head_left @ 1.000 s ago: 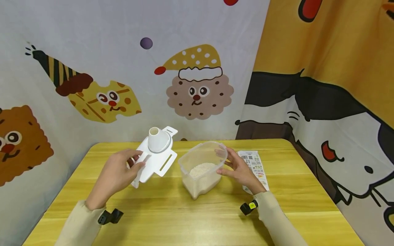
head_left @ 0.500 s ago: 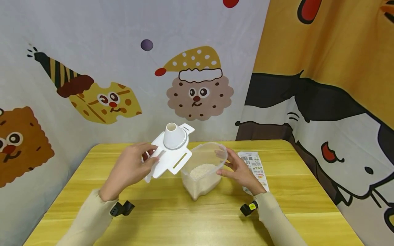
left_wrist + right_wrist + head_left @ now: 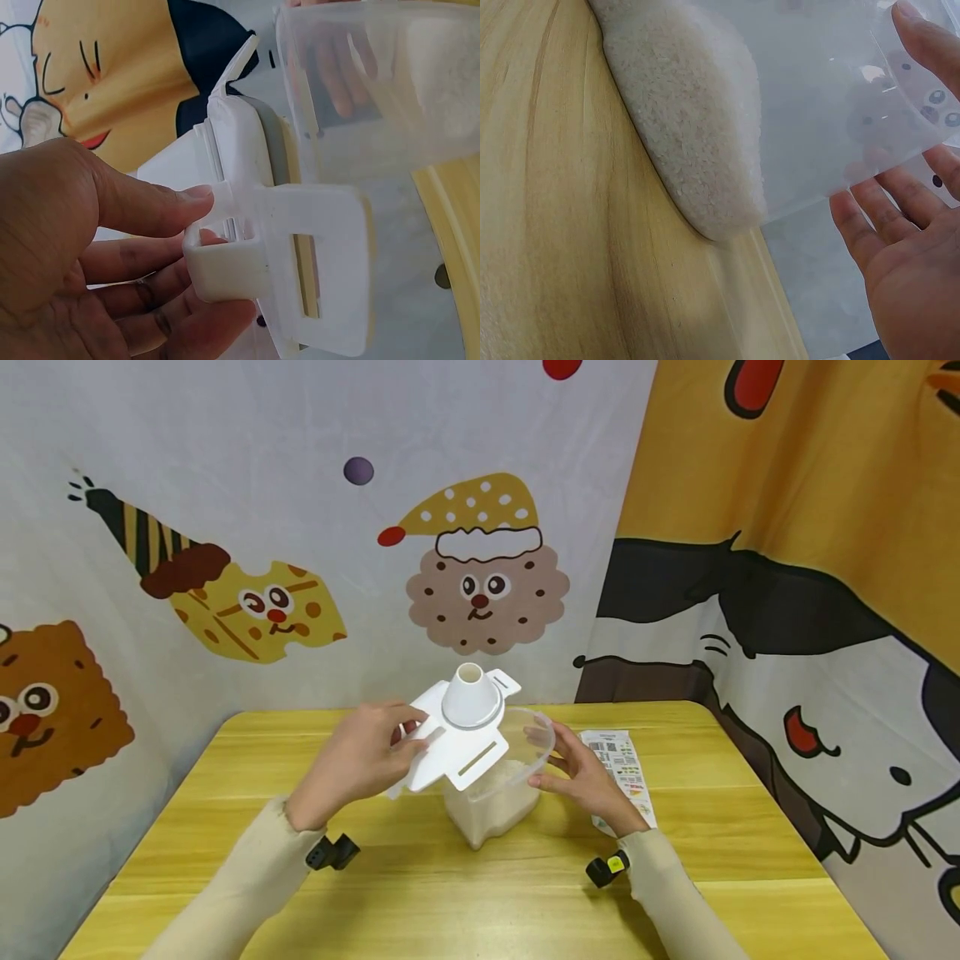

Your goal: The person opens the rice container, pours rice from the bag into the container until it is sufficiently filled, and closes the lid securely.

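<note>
My left hand (image 3: 360, 764) pinches a side flap of a white locking lid (image 3: 438, 747) with a cone-shaped spout (image 3: 470, 695) on top. The lid is tilted above the left part of a clear plastic container (image 3: 468, 818), and in the left wrist view a gap shows between them. Rice (image 3: 682, 120) fills the lower part of the container, which stands on the table. At its right side, my right hand (image 3: 577, 772) holds the rim, thumb in front and fingers behind. The left wrist view shows a grey seal (image 3: 274, 142) along the lid's underside.
A printed paper sheet (image 3: 622, 772) lies on the wooden table (image 3: 465, 902), right of the container and partly under the right forearm. A cartoon-printed curtain (image 3: 300, 510) hangs close behind the table and along its sides.
My left hand has carried the lid rightward, from beside the container to over its left part. The right hand and the container have stayed in place.
</note>
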The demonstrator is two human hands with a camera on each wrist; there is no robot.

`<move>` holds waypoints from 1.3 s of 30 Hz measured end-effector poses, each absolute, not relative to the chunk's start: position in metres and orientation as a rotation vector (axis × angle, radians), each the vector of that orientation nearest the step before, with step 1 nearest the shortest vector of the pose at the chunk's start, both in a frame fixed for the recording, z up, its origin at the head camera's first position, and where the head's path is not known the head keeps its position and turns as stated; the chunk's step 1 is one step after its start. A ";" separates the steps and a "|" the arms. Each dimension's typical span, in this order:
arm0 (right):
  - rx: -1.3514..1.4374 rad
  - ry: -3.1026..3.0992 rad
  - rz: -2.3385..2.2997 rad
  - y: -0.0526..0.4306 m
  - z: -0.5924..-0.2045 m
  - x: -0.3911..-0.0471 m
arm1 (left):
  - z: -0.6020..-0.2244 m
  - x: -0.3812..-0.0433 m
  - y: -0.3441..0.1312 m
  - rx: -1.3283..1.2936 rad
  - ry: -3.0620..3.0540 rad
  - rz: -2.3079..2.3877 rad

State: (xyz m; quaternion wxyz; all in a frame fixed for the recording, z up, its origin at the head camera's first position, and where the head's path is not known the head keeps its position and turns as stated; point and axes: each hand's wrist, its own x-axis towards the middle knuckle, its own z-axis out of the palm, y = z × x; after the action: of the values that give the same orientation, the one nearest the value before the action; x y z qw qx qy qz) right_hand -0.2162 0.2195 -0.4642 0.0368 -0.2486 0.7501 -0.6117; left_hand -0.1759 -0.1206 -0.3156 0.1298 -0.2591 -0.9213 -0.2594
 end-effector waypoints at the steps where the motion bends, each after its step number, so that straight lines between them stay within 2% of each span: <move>1: -0.760 2.305 -1.876 0.220 -0.464 -0.216 | -0.315 -0.177 -0.118 -0.768 -2.676 -0.749; 21: -0.644 2.334 -1.866 0.219 -0.462 -0.214 | -0.310 -0.191 -0.074 -0.927 -2.762 -0.661; 39: -0.717 2.348 -1.855 0.220 -0.461 -0.214 | -0.312 -0.197 -0.057 -0.985 -2.819 -0.629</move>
State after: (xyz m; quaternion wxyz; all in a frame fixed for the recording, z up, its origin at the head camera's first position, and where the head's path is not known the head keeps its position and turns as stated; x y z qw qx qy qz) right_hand -0.2137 0.2197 -0.4608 0.0324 -0.2329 0.7627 -0.6025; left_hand -0.1966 -0.0572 -0.3122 0.0452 -0.3225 -0.9228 -0.2060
